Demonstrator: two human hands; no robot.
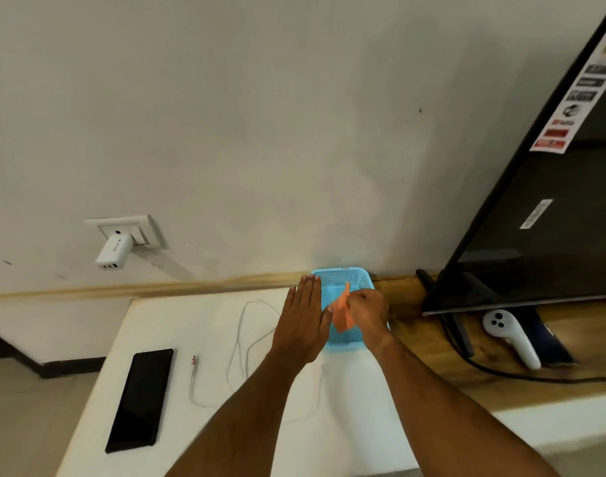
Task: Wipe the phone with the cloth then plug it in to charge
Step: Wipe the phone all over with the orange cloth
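Note:
A black phone (139, 399) lies face up at the left of the white tabletop (177, 315). Beside it runs a white charging cable (239, 342) with its red-tipped plug (193, 360) loose on the table. A white charger (113, 254) sits in the wall socket (129, 232). My right hand (368, 313) is shut on an orange cloth (341, 313) inside a blue mesh basket (343, 278). My left hand (303, 318) is flat with fingers straight, against the basket's left side.
A black TV (536, 215) stands on the wooden shelf (425, 359) to the right, on its stand. A white remote (511, 337) and a dark flat object lie under it, with a black cord trailing along the shelf.

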